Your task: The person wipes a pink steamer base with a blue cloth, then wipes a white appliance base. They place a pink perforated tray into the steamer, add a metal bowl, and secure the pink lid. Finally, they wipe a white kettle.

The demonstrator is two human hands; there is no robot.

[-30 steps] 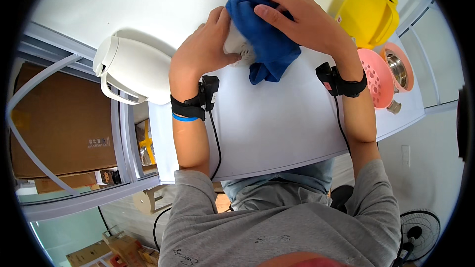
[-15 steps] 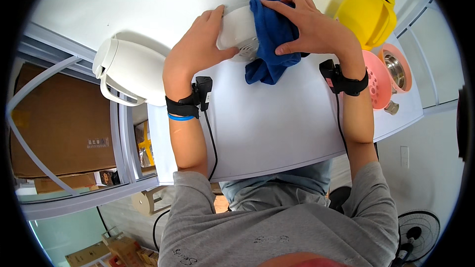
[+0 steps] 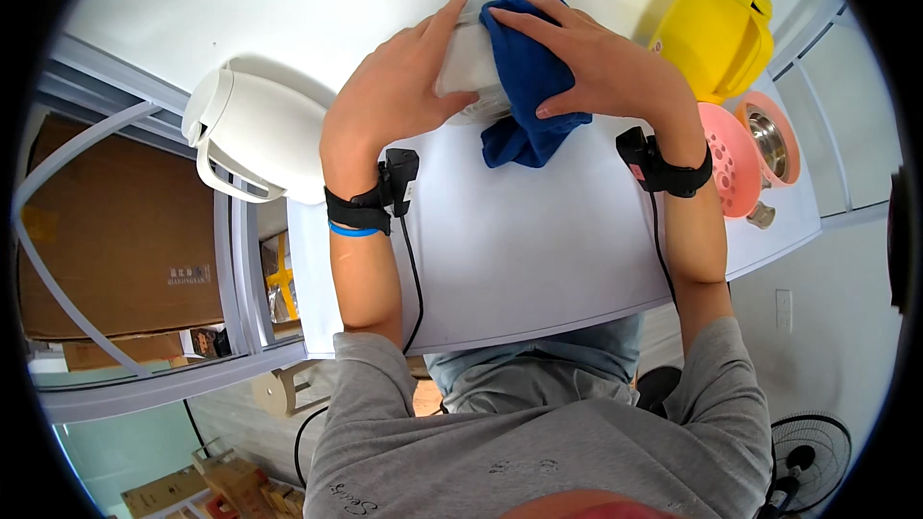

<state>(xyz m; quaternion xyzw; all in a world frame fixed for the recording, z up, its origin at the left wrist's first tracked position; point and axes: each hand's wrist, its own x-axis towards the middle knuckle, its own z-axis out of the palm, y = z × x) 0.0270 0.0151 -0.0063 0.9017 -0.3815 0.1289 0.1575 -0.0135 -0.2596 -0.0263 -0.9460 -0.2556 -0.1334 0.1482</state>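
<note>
left hand [image 3: 394, 86] curled around a pale container [image 3: 469, 60], far middle of the desk [image 3: 538, 240], right hand [image 3: 620, 72] clasping blue cloth [image 3: 527, 67] against its right side, white jug [image 3: 274, 130] left, yellow jug [image 3: 710, 34] right

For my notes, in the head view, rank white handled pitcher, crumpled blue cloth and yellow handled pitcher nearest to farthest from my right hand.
1. Blue cloth, touching your right hand.
2. Yellow pitcher, at right.
3. White pitcher, far left.

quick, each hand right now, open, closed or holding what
Left hand: grip closed around the near-left side of a whitish object.
Right hand: holding a blue cloth over that object's right side.
</note>
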